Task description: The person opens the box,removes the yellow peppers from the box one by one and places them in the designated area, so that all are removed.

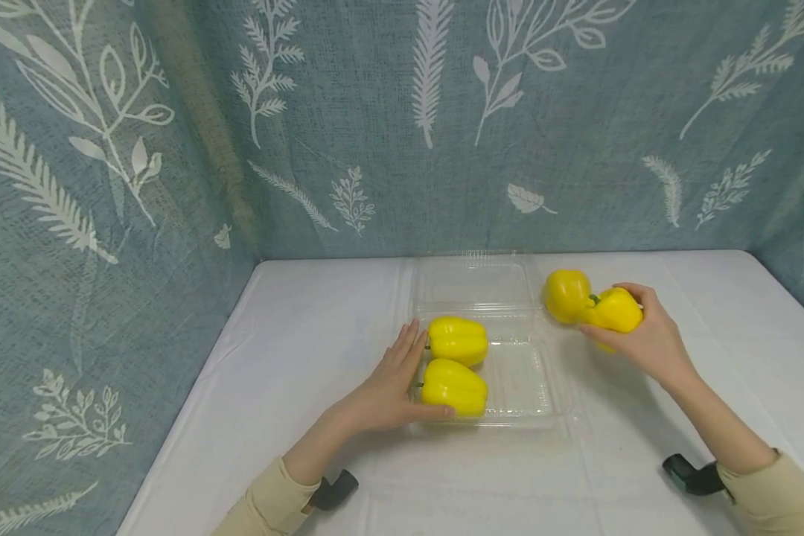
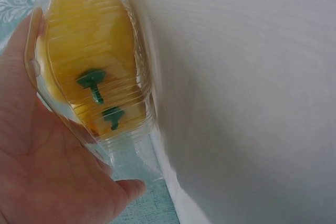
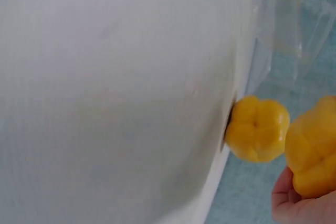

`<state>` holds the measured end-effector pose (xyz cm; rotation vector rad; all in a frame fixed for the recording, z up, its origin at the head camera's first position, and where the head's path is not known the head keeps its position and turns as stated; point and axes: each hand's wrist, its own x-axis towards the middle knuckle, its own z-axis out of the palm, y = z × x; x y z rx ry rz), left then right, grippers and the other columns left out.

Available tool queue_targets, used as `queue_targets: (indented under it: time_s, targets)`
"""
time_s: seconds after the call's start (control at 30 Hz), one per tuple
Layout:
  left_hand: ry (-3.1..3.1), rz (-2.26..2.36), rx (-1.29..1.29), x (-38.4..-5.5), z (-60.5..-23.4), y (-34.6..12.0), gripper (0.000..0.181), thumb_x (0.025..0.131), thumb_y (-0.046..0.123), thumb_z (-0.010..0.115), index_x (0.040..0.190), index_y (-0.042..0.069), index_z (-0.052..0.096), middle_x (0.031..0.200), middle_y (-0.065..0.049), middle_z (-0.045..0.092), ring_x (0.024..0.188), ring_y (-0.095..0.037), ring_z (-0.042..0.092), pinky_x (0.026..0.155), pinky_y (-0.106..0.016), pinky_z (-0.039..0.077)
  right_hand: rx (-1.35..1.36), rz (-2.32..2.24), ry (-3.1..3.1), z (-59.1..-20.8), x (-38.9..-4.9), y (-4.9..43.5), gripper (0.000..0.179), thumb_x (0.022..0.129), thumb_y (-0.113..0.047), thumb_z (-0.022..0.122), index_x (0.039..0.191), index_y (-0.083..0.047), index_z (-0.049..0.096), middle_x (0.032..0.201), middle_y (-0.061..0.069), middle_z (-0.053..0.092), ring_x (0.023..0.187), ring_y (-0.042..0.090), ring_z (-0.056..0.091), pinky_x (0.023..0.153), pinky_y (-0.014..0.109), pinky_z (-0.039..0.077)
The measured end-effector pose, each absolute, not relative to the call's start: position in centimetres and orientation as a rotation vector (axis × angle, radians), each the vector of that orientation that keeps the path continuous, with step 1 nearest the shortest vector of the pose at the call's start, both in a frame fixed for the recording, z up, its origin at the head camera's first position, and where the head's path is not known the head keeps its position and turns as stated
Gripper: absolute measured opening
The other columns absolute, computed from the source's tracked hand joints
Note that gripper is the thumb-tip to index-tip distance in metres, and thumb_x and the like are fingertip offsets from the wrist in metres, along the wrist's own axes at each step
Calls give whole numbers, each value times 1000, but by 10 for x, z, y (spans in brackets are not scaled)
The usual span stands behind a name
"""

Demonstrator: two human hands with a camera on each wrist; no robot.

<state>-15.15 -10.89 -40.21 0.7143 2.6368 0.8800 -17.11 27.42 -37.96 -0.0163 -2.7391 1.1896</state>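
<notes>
A clear plastic clamshell container (image 1: pixel 519 380) lies on the table with its lid (image 1: pixel 476 286) folded back. Two yellow bell peppers (image 1: pixel 457 341) (image 1: pixel 454 388) lie side by side in its left half, green stems (image 2: pixel 93 83) toward the left wall. My left hand (image 1: pixel 391 383) rests along that wall, fingers extended, thumb at the near edge. To the right of the container, my right hand (image 1: pixel 650 339) grips another yellow bell pepper (image 1: pixel 618 310) between thumb and fingers. Just beyond it sits one more yellow pepper (image 1: pixel 566 296) on the table. A sliver of yellow shows under the gripped pepper; its source is hidden.
A white cloth (image 1: pixel 295 357) covers the table. Behind and beside it hangs a blue-green curtain (image 1: pixel 375 112) with white leaf patterns. Dark devices (image 1: pixel 693 474) are worn at both wrists.
</notes>
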Motion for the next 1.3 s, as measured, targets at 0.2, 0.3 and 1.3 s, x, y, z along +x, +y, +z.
queue_targets:
  time_s: [0.2,0.3,1.3]
  targets:
    - [2645,878,726,-152,-402,-108,121,77,65,71,157,11,-2,162,-3,-16,145,-13,-17,118,-44,2,-106,1222,-2756,-381,-177,284,90,85,-44,74,146,2,25,136,29,40,110,42,45,78,44,42]
    - [2646,882,732,-152,-402,-108,120,77,64,71,157,10,-2,162,-3,-17,146,-13,-17,118,-44,3,-149,1244,-2760,-383,-180,288,94,85,-47,73,147,2,23,136,30,38,113,44,45,81,48,42]
    - [2644,889,732,-152,-402,-108,120,77,63,72,157,9,0,162,-6,-15,146,-17,-16,118,-47,2,-460,1379,-2848,-390,-219,311,112,85,-59,65,150,11,7,147,38,23,131,52,30,102,64,33]
